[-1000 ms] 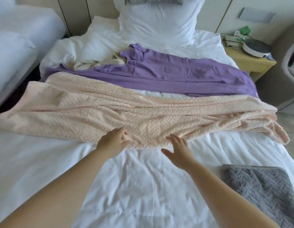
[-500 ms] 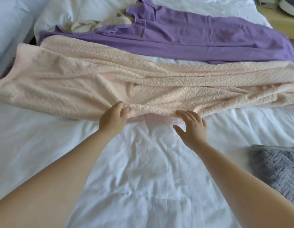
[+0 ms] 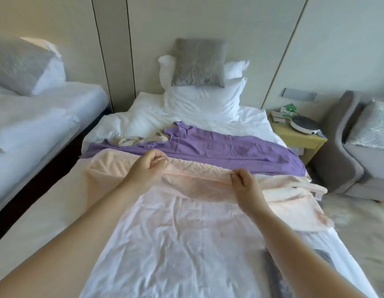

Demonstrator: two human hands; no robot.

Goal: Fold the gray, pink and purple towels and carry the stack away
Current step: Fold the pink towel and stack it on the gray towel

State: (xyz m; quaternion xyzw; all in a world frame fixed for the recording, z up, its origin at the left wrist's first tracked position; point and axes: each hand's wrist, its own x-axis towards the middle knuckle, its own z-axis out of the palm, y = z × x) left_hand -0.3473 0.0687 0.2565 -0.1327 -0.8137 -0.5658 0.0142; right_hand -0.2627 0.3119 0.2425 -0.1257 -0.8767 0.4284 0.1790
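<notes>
Both hands pinch the near edge of the pink towel (image 3: 197, 182) and hold it up off the bed (image 3: 176, 244). Left hand (image 3: 147, 166): fingers curled, thumb and fingertips clamped on the edge. Right hand (image 3: 243, 181): same pinch, a bit lower and nearer the camera. The towel edge is stretched between the hands. The rest of the pink towel lies across the bed, its right end bunched and hanging over the bed's right side.

Purple towel (image 3: 219, 147) is spread crosswise just behind the pink one, unfolded and wrinkled. A cream cloth (image 3: 141, 139) is crumpled at its left far edge. Gray towel (image 3: 277, 282) sits at the near right of the bed, mostly hidden by the right forearm; can't tell its fold.

White pillow (image 3: 199, 100) at the head of the bed, gray cushion (image 3: 198, 62) upright on it. Second bed (image 3: 36, 117) to the left. Nightstand (image 3: 298, 140) and gray armchair (image 3: 341, 164) to the right.
</notes>
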